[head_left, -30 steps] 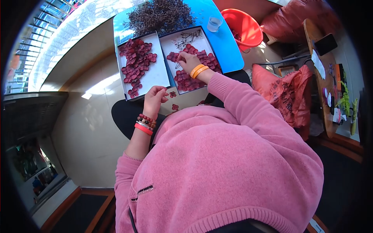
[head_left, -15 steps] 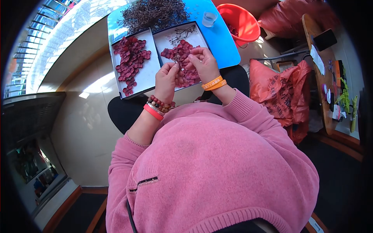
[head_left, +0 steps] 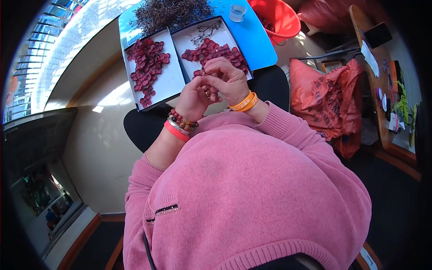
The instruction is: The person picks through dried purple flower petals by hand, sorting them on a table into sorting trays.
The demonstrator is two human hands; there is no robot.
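Note:
My left hand (head_left: 194,98) and my right hand (head_left: 226,80) are pressed together just above my lap, fingers pinched on a small dark-red petal piece (head_left: 209,86) with a thin wire stem. Most of that piece is hidden by my fingers. Just beyond them lies a white tray (head_left: 193,42) holding red petals (head_left: 216,51) and a few wire stems (head_left: 204,30). A second white tray (head_left: 168,83) to its left holds more red petals (head_left: 146,63). Both trays rest partly on a blue table (head_left: 256,42).
A heap of brown wire stems (head_left: 168,11) and a clear cup (head_left: 237,12) sit on the blue table. A red basin (head_left: 276,18) stands to the right, red plastic bags (head_left: 326,99) beside my chair, a wooden shelf (head_left: 375,76) further right.
My right hand left the right tray with a piece and came back toward me. My left hand rose to meet it, and both now sit closer to my body, closed on the piece.

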